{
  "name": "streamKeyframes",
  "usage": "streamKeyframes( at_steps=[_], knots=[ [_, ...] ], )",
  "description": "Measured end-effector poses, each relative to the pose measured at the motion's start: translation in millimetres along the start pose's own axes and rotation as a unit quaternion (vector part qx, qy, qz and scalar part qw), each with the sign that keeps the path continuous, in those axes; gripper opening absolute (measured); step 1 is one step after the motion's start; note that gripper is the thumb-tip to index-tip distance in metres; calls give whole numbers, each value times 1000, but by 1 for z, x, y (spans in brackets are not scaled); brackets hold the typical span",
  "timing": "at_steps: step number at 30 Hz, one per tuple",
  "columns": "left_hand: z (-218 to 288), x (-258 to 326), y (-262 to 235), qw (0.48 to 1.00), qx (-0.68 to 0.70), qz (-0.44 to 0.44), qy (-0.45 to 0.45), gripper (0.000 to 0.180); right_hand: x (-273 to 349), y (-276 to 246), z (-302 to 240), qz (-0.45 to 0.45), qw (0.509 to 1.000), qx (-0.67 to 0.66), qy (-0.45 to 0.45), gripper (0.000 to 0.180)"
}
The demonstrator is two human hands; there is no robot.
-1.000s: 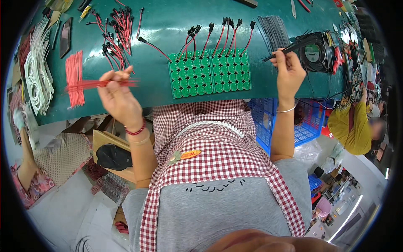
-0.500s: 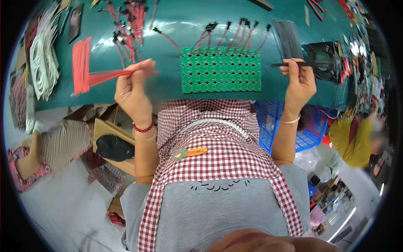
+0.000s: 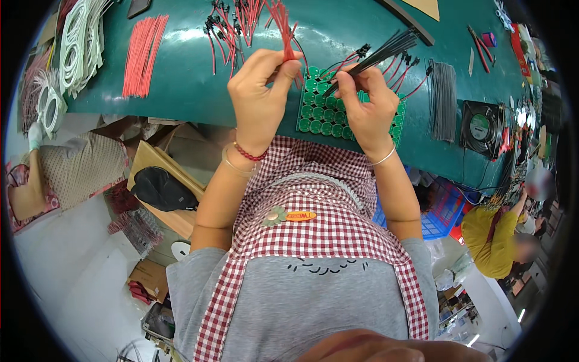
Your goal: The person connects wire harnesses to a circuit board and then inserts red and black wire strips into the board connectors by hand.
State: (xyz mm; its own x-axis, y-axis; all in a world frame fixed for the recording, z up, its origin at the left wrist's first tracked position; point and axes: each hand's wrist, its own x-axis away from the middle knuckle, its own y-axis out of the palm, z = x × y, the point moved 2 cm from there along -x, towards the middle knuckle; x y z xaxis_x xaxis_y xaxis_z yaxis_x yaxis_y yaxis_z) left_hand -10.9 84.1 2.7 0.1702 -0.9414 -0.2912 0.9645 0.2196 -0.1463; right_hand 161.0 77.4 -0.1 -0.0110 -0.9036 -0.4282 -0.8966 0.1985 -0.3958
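Note:
My left hand [image 3: 262,90] pinches a bundle of red wires [image 3: 282,27], which stand up from the fingers and fan out at the top. In my right hand [image 3: 367,105] is a bundle of black wires [image 3: 386,49], slanting up to the right. Both hands are raised over the table's near side, a short gap between them. Under and behind the right hand lies a panel of round green circuit boards [image 3: 319,111], partly hidden by it. Red-and-black leads with black connectors [image 3: 415,61] rise from the panel's far edge.
On the green table [image 3: 181,108] lie a red wire pile [image 3: 145,57], loose connector leads [image 3: 226,33], a black wire pile [image 3: 443,99], a small fan [image 3: 482,128] and red-handled pliers [image 3: 480,49]. White cable coils [image 3: 81,45] hang at the far left. A person in yellow [image 3: 488,241] is at right.
My hands have come together from either side of the panel. The red bundle has left its pile and turned upright; the black bundle has moved left, over the panel. The view has shifted.

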Motion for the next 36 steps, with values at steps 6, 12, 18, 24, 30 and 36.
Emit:
streamKeyframes(
  at_steps=[6,12,18,24,30,36],
  knots=[
    [2,-6,8,998,-41,-9,46,14,-4,4,5,-8,998,57,-15,14],
    [0,-9,15,991,-101,-20,86,14,-8,6,5,-12,994,102,-46,15],
    [0,-8,17,990,-112,-22,84,13,-10,7,7,-17,991,117,-61,15],
    [-1,-9,18,989,-108,-16,100,11,-14,10,5,-38,990,122,-63,16],
    [-1,-10,19,988,-115,-23,96,11,-18,11,6,-53,988,136,-49,17],
    [-1,-12,23,985,-127,-24,110,11,-15,3,1,-47,992,115,-21,16]
  ],
)
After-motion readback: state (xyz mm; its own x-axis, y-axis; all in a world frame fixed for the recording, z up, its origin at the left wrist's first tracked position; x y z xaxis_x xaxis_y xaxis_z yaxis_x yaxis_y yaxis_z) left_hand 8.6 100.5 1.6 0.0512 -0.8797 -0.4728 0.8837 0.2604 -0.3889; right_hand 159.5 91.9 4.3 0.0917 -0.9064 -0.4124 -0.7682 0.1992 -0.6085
